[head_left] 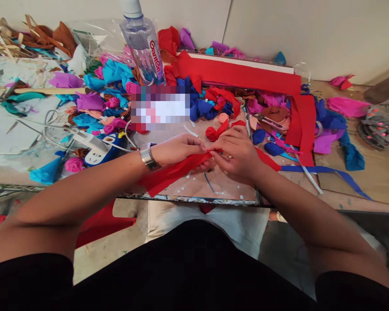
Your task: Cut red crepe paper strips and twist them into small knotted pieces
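A red crepe paper strip (168,176) runs between my two hands, close above the table's front edge. My left hand (185,149), with a metal watch on the wrist, pinches the strip between thumb and fingers. Against it, my right hand (235,151) grips the same strip, fingertips almost touching the left ones. Another stretch of red paper shows past the right wrist. Just beyond my fingers lies a small rolled red paper piece (211,133). My fingers partly cover the middle of the strip.
A water bottle (142,47) stands behind a heap of coloured paper pieces. To the left are a power strip (100,151) with cables and green-handled pliers (22,99). A box cutter (269,121) and a blue strip (327,171) lie at right. Folded red paper (240,74) rests behind.
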Available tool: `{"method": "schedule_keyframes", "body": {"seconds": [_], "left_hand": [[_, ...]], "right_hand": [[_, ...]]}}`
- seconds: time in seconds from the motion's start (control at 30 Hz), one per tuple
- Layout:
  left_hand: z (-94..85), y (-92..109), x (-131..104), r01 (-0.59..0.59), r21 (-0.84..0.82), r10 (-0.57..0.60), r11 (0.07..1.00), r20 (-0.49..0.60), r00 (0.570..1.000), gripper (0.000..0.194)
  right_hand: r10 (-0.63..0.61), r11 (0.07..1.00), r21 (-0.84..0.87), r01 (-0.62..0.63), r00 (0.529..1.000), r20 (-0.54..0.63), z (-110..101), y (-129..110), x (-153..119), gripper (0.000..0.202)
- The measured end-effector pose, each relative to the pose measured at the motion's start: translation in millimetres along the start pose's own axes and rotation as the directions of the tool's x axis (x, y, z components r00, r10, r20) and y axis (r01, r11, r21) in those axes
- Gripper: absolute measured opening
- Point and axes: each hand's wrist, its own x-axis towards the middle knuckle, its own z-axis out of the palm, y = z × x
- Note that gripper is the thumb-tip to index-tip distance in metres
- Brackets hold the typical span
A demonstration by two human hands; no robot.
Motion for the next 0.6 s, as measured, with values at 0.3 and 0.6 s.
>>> {"method": "schedule_keyframes", "body": {"seconds": [0.3, 0.6], "left_hand": [[-2.2, 3.1, 2.2, -0.085, 0.308, 0.101, 0.947, -0.035, 0.994, 0.027], [14.5, 13.8, -12.2, -0.156, 0.65, 0.287, 0.744, -0.099, 0.953, 0.03]], "right_hand": [[-0.013, 1.0, 0.003, 0.013, 1.0, 0.011, -0.2, 1.6, -1.6, 0.01], [0.058, 0.997, 0.043, -0.061, 0.996, 0.067, -0.6, -2.6, 0.8, 0.015]]}}
